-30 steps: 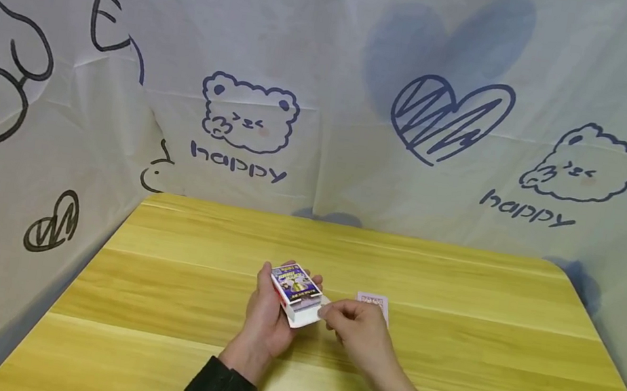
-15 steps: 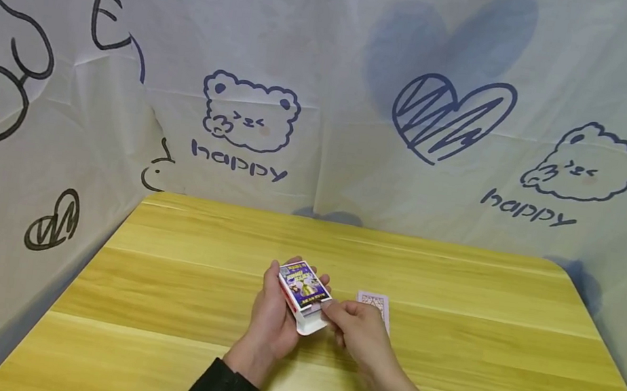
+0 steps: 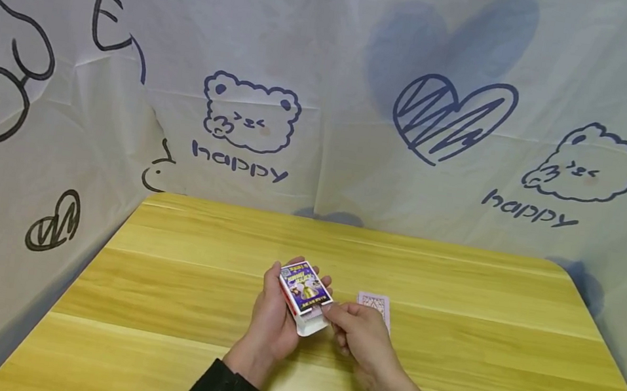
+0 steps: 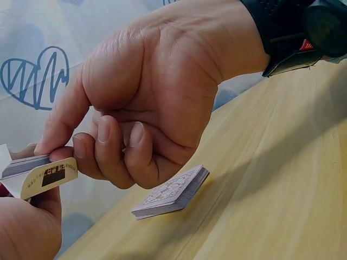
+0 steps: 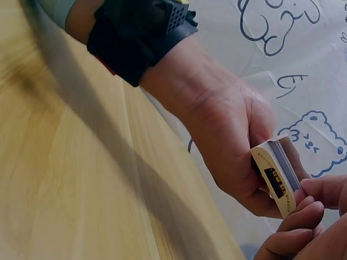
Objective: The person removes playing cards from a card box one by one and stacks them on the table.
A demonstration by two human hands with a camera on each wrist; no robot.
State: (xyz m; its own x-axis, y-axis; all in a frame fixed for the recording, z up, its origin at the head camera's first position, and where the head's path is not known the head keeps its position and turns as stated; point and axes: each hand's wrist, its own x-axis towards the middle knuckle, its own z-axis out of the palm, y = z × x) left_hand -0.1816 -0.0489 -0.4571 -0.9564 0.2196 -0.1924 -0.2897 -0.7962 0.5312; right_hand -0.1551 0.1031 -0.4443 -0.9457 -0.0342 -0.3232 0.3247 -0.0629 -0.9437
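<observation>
My left hand (image 3: 275, 319) cradles a small purple-fronted playing card box (image 3: 305, 287), thumb along one side and fingers round the other. The box's end faces me with its white flap (image 4: 51, 176) folded out, and the edges of playing cards (image 5: 284, 161) show inside the mouth. My right hand (image 3: 363, 334) has its thumb and index finger at that mouth, pinching at the card ends, with the other fingers curled in. In the left wrist view, the box front is mostly hidden. A squared stack of patterned-back cards (image 4: 171, 194) lies on the table beside my right hand.
The wooden table (image 3: 195, 239) has a light grain and rounded far corners. White cloth (image 3: 352, 82) with drawn bears and hearts hangs behind it and along the sides. Black straps (image 3: 225, 390) wrap both wrists.
My left hand and the box have shifted slightly right. The right fingertips have gone from the edge of the flap to the box mouth. The card stack stays put.
</observation>
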